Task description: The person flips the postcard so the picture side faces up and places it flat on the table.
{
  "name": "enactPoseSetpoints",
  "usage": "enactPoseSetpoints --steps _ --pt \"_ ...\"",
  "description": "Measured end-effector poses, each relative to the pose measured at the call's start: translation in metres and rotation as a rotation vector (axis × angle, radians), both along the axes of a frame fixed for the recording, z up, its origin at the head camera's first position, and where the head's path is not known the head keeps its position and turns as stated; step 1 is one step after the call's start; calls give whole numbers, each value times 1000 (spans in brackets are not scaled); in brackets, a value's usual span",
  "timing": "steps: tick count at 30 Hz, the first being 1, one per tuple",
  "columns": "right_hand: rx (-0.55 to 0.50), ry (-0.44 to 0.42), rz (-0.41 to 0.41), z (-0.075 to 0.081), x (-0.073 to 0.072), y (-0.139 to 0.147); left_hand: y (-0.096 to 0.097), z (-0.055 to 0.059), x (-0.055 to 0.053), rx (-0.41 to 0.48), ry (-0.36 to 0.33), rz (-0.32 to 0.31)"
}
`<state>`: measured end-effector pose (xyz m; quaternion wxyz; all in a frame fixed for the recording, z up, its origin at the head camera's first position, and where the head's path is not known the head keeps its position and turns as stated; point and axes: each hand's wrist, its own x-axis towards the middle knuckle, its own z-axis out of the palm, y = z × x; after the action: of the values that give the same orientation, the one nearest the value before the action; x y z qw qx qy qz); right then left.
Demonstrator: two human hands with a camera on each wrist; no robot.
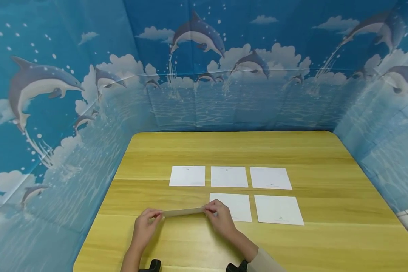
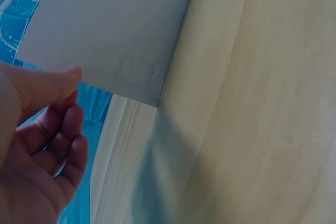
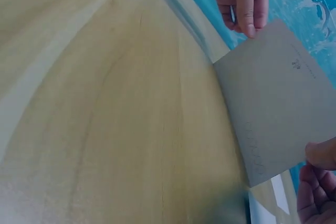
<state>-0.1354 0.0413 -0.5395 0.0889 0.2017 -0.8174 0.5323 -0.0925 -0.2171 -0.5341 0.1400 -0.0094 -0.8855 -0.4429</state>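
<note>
Between my two hands, a thin postcard [image 1: 183,212] is held up nearly edge-on just above the table. My left hand [image 1: 145,226] pinches its left end with thumb and fingertips; my right hand [image 1: 221,219] pinches the right end. In the left wrist view the postcard [image 2: 115,30] has a faint printed square near one corner. The right wrist view shows the postcard's [image 3: 278,98] small logo and a row of little boxes. Behind my right hand, a white card [image 1: 236,209] lies flat, partly covered by that hand.
Another white card [image 1: 278,209] lies to the right in the same row. Farther back, three white cards, left [image 1: 187,177], middle [image 1: 229,177] and right [image 1: 270,179], form a row on the wooden table [image 1: 343,241]. A dolphin-printed curtain [image 1: 204,102] surrounds the table's far side.
</note>
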Motion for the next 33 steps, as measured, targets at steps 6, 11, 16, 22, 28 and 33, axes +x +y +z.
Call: enactPoseSetpoints --steps 6,11,16,22,28,33 --pt "57 -52 91 -1 7 8 -2 -5 9 100 -68 -51" --pt "89 -87 115 -1 11 11 -2 -8 14 139 -89 -38" --pt "133 -88 106 -2 10 12 -2 -14 13 172 -143 -19" --pt "157 -58 117 -6 3 11 -6 -22 5 252 -253 -41" --pt "208 -22 104 -8 -3 7 -8 -20 -3 315 -297 -51" --pt "246 7 80 -9 -6 2 -3 -16 -7 295 -280 -26"
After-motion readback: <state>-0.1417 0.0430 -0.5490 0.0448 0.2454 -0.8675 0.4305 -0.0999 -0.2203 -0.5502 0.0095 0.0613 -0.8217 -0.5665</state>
